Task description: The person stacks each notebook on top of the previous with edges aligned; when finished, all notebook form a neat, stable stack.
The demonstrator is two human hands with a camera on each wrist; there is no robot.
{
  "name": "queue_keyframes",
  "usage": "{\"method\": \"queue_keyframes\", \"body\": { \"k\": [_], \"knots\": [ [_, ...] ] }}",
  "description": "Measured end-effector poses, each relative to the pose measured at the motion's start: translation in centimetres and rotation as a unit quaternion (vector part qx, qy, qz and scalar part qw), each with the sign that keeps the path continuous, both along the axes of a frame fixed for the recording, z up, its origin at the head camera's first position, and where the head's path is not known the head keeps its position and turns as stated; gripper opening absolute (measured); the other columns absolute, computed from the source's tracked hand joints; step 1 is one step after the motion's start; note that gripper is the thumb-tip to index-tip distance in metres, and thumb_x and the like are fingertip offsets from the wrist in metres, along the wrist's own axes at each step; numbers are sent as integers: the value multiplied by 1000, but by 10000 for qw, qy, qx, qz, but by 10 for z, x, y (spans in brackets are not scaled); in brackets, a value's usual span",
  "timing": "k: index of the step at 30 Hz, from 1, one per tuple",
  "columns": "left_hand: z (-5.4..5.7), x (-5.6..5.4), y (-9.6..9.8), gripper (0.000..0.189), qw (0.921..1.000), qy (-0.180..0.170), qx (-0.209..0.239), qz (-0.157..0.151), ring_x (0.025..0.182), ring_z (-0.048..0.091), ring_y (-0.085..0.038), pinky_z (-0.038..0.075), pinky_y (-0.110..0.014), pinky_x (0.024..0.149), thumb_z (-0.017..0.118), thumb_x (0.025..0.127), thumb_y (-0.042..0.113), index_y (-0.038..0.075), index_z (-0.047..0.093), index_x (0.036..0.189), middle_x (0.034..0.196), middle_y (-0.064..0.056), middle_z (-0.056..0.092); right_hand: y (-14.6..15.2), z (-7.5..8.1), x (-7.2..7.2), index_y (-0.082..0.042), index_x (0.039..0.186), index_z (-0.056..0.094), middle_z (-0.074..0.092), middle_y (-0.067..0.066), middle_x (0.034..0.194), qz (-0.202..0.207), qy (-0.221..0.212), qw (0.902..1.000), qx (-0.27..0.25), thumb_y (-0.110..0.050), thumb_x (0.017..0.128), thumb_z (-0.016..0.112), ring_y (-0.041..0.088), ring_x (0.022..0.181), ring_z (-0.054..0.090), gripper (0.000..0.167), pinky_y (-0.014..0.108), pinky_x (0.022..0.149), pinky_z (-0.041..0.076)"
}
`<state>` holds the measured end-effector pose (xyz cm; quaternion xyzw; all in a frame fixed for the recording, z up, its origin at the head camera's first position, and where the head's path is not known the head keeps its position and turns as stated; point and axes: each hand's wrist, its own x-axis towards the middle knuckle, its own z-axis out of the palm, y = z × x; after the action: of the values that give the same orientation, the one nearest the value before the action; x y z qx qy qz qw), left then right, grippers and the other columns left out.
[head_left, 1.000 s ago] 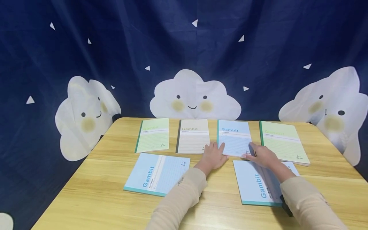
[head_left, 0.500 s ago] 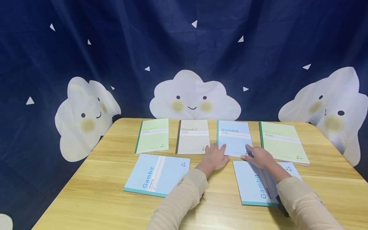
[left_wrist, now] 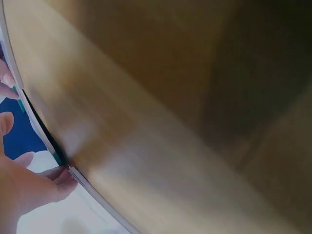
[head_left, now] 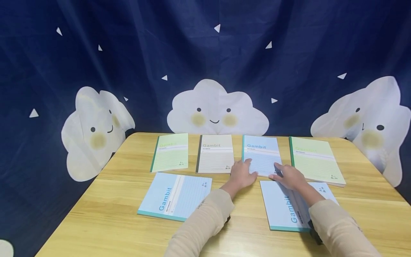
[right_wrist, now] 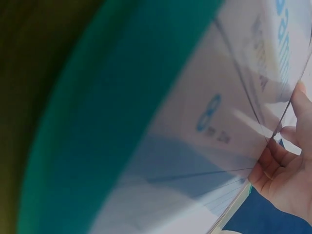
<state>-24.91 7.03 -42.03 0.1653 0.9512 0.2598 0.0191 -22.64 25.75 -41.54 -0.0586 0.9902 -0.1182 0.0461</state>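
A blue Gambit notebook (head_left: 261, 151) with a teal spine lies flat in the back row in the head view, both hands at its near end. My left hand (head_left: 241, 175) touches its lower left corner, index finger at the spine side and thumb at the near edge. At the lower right corner, my right hand (head_left: 290, 177) has its index finger at the side and thumb at the near edge. Fingertips of the left hand (left_wrist: 36, 187) meet the tabletop beside the spine in the left wrist view. In the right wrist view, the right hand (right_wrist: 287, 170) shows beyond a near notebook cover.
A grey notebook (head_left: 216, 153) and a light green one (head_left: 170, 153) lie to the left; another green notebook (head_left: 316, 160) lies right. Two blue notebooks lie turned sideways nearer, one left (head_left: 174, 196) and one (head_left: 276, 207) under the right forearm. A dark curtain (head_left: 144, 53) hangs behind the wooden table (head_left: 96, 225).
The right index finger has shifted slightly left at the blue notebook's corner. The left fingers have drawn in from a wider spread. The notebook itself looks almost unmoved.
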Motion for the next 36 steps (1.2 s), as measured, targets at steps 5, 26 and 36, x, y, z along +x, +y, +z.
{"method": "queue_keyframes", "body": {
  "k": [5,26,36],
  "knots": [
    [5,0,5,46,9733,-446,2162,622,126,48,-29,40,-38,105,64,85,16,4,53,128,131,-15,54,3,-1,1,10,130,45,53,34,120,79,152,9997,-152,-43,87,59,47,107,54,70,52,82,48],
    [13,-15,-14,28,8647,-1911,4512,1105,91,63,-19,55,-23,77,58,86,-1,-1,62,114,103,-11,59,12,9,10,8,137,36,57,28,106,-601,-295,9818,-1775,-42,95,45,29,87,54,67,34,69,44],
    [22,-13,-36,35,8585,-2058,4657,613,94,58,-15,53,-24,83,56,89,1,-2,56,123,105,-8,54,0,14,13,0,143,31,44,28,129,-1094,-275,9429,-3135,-34,93,53,32,104,42,63,36,83,39]
  ]
}}
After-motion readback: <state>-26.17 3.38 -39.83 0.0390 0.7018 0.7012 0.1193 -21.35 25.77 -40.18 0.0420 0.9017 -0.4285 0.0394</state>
